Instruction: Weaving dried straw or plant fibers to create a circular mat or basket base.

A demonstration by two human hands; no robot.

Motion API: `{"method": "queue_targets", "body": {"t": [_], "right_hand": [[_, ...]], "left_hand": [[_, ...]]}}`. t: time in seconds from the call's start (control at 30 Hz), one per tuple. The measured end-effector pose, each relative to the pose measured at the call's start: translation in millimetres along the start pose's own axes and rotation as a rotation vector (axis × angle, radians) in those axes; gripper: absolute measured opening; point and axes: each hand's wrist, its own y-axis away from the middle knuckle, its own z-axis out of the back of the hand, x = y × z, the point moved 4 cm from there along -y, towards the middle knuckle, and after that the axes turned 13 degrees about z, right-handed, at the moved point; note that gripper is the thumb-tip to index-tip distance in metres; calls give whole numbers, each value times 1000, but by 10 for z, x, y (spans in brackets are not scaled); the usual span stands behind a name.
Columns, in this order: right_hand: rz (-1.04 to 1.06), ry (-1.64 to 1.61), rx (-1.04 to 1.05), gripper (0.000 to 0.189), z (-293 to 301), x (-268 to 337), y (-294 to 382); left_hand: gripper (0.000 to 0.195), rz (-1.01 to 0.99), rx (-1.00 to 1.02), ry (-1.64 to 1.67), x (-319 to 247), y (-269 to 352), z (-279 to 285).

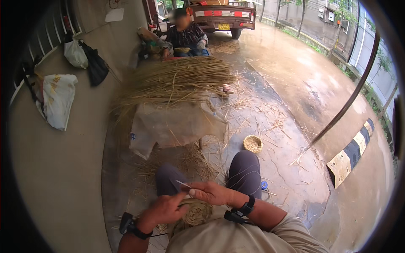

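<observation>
My right hand (210,192) pinches a thin, pale, pointed tool (183,183), perhaps a needle; its tip points up and left. Blurred by motion, my left hand (167,208) is just below and left of it, fingers partly spread; whether it holds anything is hard to tell. Under both hands, in my lap, lies a coiled straw piece (196,213), partly covered by my left hand. A thin strand loops over my right knee. Beyond that knee a small round straw basket (253,144) sits on the ground.
A large bundle of straw (177,79) lies on a cloth-covered stand (177,123) ahead. Behind it sits a person (186,34) near a parked truck (223,15). Loose straw litters the ground. A blue round object (264,185) is by my right knee; bags (58,101) hang at left.
</observation>
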Motion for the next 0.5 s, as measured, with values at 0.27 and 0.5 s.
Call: {"method": "queue_targets", "body": {"t": [0.27, 0.5], "right_hand": [[-622, 28, 425, 51, 362, -466, 1003], [-460, -845, -541, 36, 154, -320, 395]], "left_hand": [[48, -125, 44, 145, 167, -30, -253], [40, -163, 25, 113, 143, -183, -325]]}}
